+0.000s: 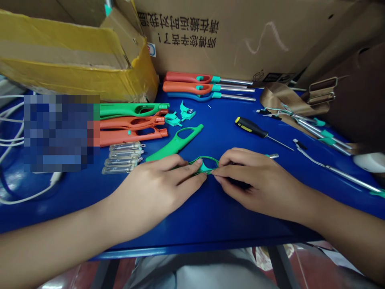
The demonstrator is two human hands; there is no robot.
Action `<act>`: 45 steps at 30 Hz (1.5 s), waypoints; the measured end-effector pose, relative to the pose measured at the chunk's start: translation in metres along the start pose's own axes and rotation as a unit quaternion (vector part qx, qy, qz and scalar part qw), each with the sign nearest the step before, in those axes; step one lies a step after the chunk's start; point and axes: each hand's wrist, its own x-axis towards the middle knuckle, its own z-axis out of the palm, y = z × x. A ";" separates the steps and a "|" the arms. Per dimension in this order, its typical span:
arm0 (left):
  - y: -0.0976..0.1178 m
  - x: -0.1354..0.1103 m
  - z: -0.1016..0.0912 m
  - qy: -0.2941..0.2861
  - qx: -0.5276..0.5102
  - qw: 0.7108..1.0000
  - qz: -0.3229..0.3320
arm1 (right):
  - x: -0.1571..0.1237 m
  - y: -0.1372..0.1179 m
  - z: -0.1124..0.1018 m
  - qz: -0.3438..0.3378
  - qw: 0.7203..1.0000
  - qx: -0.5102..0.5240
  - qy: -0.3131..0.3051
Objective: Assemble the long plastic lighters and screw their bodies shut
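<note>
Close to the table's front edge, my left hand [162,184] is closed on a green lighter shell half [217,160], its fingertips pressing at a teal trigger [205,167] inside the handle loop. My right hand [255,180] pinches at the right side of this shell; what lies between its fingertips is too small to make out. A metal tube end [272,155] shows just behind the right hand. The other green shell half [177,142] lies beyond my left hand. To its left are several clear fuel tanks [124,154]. Most of the held shell is hidden by my fingers.
Assembled lighters [189,86] lie at the back, by a large cardboard box [234,36]. Shells [129,136], teal parts [186,113] and a yellow-taped box [120,82] are left. A screwdriver [251,127] and wired metal tubes [321,134] lie right. White cables [30,196] run far left.
</note>
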 end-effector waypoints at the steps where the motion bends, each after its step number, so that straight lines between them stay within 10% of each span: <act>1: 0.000 -0.001 0.001 0.002 -0.005 1.000 -0.001 | 0.000 0.000 0.000 0.002 1.000 0.002 -0.002; 45: 0.005 0.000 0.007 0.001 -0.052 0.996 -0.075 | -0.002 -0.008 0.002 0.114 0.991 0.074 -0.006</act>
